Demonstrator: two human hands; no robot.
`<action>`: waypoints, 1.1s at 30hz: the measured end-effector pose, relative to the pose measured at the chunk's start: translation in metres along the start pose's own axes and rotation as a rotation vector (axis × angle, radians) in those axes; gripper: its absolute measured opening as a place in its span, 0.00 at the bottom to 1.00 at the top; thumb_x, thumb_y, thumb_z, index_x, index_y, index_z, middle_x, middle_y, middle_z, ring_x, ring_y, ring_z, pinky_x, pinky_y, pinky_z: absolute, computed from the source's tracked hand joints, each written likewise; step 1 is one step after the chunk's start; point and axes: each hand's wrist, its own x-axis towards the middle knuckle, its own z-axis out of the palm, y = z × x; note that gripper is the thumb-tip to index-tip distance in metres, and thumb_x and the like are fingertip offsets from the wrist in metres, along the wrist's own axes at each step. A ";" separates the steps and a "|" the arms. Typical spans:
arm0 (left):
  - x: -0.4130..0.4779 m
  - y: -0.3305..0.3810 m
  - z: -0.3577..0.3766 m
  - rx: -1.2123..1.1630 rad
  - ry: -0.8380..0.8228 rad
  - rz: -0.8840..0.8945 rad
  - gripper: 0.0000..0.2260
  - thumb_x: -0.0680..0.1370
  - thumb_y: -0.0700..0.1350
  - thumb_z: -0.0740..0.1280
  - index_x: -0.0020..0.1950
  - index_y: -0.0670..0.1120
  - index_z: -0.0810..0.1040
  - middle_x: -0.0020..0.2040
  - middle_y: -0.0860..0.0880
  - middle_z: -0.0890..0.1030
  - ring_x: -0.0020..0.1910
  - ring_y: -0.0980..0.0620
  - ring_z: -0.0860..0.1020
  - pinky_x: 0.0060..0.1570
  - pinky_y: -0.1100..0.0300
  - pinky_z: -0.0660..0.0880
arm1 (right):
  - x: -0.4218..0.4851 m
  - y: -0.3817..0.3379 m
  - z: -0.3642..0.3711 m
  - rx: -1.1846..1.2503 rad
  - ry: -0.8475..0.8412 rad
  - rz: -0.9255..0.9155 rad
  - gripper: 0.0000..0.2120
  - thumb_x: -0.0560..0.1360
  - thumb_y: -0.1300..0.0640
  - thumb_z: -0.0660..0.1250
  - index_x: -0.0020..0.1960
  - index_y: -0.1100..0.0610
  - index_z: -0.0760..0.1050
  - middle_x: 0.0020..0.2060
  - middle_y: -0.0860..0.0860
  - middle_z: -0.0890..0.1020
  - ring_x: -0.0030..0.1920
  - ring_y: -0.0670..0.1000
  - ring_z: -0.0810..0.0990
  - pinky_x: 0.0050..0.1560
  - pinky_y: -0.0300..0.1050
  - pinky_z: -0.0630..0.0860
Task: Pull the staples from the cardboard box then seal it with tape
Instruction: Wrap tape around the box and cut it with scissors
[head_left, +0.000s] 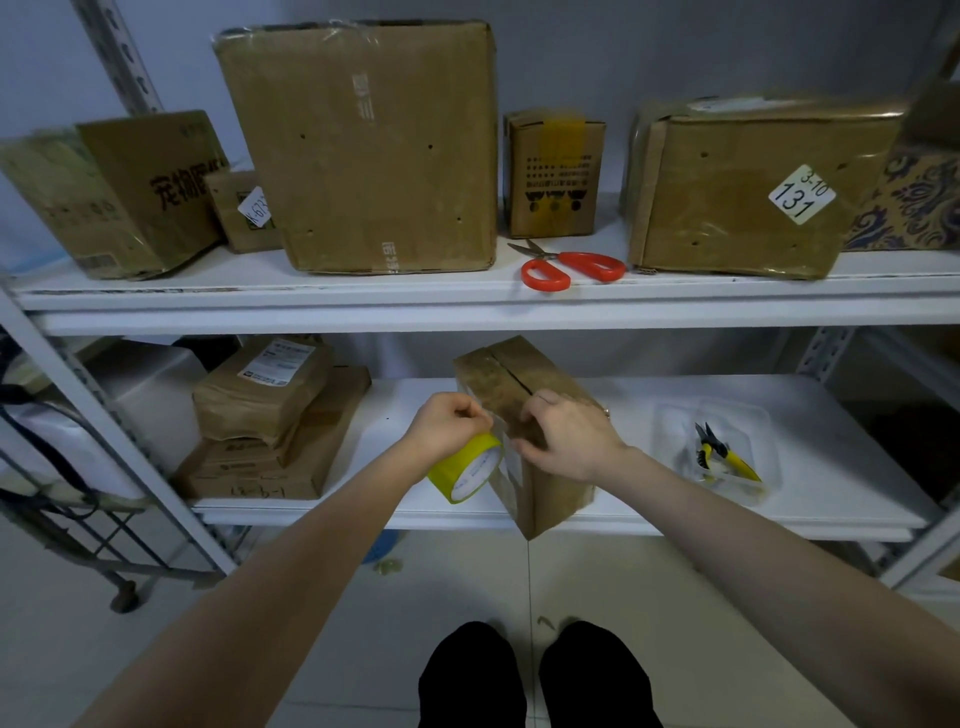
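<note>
A brown cardboard box (511, 382) stands skewed on the lower white shelf (649, 499), its near corner past the shelf's front edge. The top flaps meet in a dark seam. My left hand (448, 426) grips a yellow tape roll (465, 470) against the box's left side. My right hand (563, 434) rests on the near end of the box top, fingers curled over its edge, where clear tape runs down the side. Yellow-handled pliers (724, 457) lie in a clear plastic tray (756, 486) to the right.
Red-handled scissors (569, 265) lie on the upper shelf (467, 296) between several taped boxes. Stacked brown parcels (265, 421) occupy the lower shelf's left. A metal cart (78, 519) stands at the far left. My feet show on the tiled floor.
</note>
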 end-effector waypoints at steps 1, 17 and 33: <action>0.000 0.001 0.000 -0.007 -0.009 0.008 0.08 0.75 0.39 0.68 0.36 0.47 0.78 0.36 0.52 0.78 0.41 0.54 0.75 0.45 0.63 0.70 | 0.000 -0.005 -0.002 0.126 0.043 0.015 0.13 0.76 0.48 0.62 0.56 0.55 0.75 0.54 0.51 0.78 0.54 0.55 0.77 0.48 0.46 0.71; -0.016 0.006 -0.006 -0.124 -0.006 0.003 0.20 0.75 0.47 0.71 0.64 0.55 0.70 0.43 0.48 0.77 0.43 0.52 0.77 0.43 0.64 0.74 | 0.010 -0.017 -0.007 0.813 0.141 0.446 0.14 0.75 0.59 0.69 0.32 0.51 0.75 0.27 0.50 0.79 0.33 0.53 0.80 0.45 0.55 0.79; -0.008 0.002 -0.021 0.436 0.061 -0.148 0.19 0.72 0.60 0.68 0.30 0.48 0.71 0.31 0.50 0.71 0.40 0.48 0.73 0.39 0.58 0.67 | 0.027 0.007 -0.029 0.494 0.206 0.565 0.09 0.76 0.55 0.68 0.39 0.57 0.79 0.35 0.51 0.79 0.37 0.49 0.76 0.41 0.40 0.71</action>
